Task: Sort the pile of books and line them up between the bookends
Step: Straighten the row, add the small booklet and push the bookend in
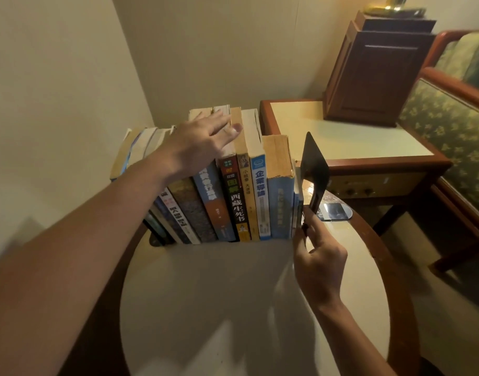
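Books (233,191) stood in a row, spines facing forward, at the back of the round desk (205,294). Mostly paperbacks with yellowed edges. Judged heavy as a block but individually limp, so likely to slump without end support.

Right bookend (314,169): thin dark plate, upright, just beside the last book. Judged stiff, light and liable to skid on the glossy top, so best held low and pushed inward.

Right hand (319,261): grip pinching the plate's lower near edge.

Left hand (203,142): grip spread flat, pressing the tops of the books.

Dark shape at the row's left foot, probably the other bookend.

Side table (341,137) with a wooden box (374,77) stood behind.
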### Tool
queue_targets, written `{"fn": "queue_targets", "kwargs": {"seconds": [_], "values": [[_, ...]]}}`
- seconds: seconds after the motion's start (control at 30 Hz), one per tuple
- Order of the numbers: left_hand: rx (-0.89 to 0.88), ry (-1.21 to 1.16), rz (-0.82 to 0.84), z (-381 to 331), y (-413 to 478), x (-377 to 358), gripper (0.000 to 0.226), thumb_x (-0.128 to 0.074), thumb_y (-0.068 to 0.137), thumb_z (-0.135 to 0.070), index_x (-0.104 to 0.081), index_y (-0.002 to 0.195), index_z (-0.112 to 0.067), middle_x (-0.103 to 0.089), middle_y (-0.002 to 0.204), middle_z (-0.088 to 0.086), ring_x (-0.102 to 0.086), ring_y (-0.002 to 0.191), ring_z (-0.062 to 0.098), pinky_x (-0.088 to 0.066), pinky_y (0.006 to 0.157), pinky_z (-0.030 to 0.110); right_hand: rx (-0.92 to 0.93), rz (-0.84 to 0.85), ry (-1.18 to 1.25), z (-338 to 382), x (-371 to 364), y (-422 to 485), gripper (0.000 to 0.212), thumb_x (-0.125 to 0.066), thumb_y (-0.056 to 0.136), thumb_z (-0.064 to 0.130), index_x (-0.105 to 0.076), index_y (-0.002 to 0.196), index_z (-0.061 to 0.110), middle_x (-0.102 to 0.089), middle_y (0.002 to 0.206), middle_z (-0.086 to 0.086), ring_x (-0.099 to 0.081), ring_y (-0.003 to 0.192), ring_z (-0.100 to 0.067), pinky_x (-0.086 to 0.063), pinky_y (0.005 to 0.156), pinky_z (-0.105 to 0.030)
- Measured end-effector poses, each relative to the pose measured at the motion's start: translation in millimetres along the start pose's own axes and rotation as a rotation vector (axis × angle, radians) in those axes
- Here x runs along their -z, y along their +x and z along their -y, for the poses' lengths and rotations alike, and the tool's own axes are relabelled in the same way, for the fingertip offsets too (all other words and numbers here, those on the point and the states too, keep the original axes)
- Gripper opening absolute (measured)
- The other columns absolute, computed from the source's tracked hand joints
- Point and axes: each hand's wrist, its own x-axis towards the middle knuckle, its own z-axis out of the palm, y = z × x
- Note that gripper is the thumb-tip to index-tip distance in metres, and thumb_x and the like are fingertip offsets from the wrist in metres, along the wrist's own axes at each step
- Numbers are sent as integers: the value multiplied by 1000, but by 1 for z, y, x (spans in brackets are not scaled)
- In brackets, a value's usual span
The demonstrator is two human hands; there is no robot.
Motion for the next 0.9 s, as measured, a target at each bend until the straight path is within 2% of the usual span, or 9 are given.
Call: {"fn": "queue_targets", "kwargs": {"seconds": [0.1,0.17,0.27,0.33,0.43,0.5,0.6,0.73,0.9], "values": [[39,-2,-132,19,-20,12,59,-31,101,-58,-42,151,-29,-30,161,-8,-19,152,17,-17,124,46,252,-94,-125,14,4,3,36,-64,97,9,-62,132,3,-62,134,-11,-59,123,-22,-55,91,-33],[90,44,-222,38,-33,20,52,-32,104,-51,-46,148,-28,-33,161,-5,-22,151,22,-19,123,49,361,-64,-113,32,0,15,40,-64,97,13,-59,135,3,-51,146,-15,-48,138,-30,-51,99,-50],[209,92,-280,70,-53,28,51,-31,105,-48,-46,148,-24,-36,160,1,-26,149,29,-23,121,49,515,98,-146,67,-12,45,58,-64,95,26,-45,148,10,-31,160,-16,-22,152,-33,-33,115,-63],[267,88,-237,82,-64,26,52,-30,106,-48,-39,152,-27,-30,163,-1,-25,150,28,-24,119,47,612,210,-249,87,-19,66,73,-65,94,38,-32,156,17,-16,166,-17,-7,155,-35,-18,120,-64],[242,39,-186,87,-71,17,53,-31,107,-45,-32,156,-25,-15,166,-9,-21,151,20,-23,121,41,690,345,-393,102,-30,84,84,-63,91,51,-23,160,25,-5,168,-15,2,154,-37,-11,120,-64],[223,-7,-212,86,-71,15,50,-31,108,-41,-32,156,-25,-15,166,-10,-21,151,18,-22,120,39,711,396,-446,102,-37,86,85,-69,89,49,-27,158,24,-11,167,-16,-4,154,-39,-18,117,-67],[215,-88,-230,83,-70,14,49,-30,109,-38,-31,156,-28,-15,166,-10,-15,153,15,-17,120,37,723,398,-446,100,-42,84,83,-78,84,35,-36,154,18,-29,161,-17,-22,150,-39,-39,105,-68],[180,-9,-209,79,-68,8,50,-29,108,-41,-30,156,-29,-13,167,-8,-2,155,21,-12,122,45,732,399,-457,103,-41,85,83,-81,82,32,-39,152,17,-35,156,-15,-27,148,-36,-42,106,-64],[151,107,-203,79,-65,5,53,-27,107,-46,-31,156,-26,-14,167,-3,-1,154,29,-9,123,47,705,414,-469,104,-38,84,83,-80,84,34,-37,153,19,-34,158,-13,-25,149,-35,-45,103,-64]]}}
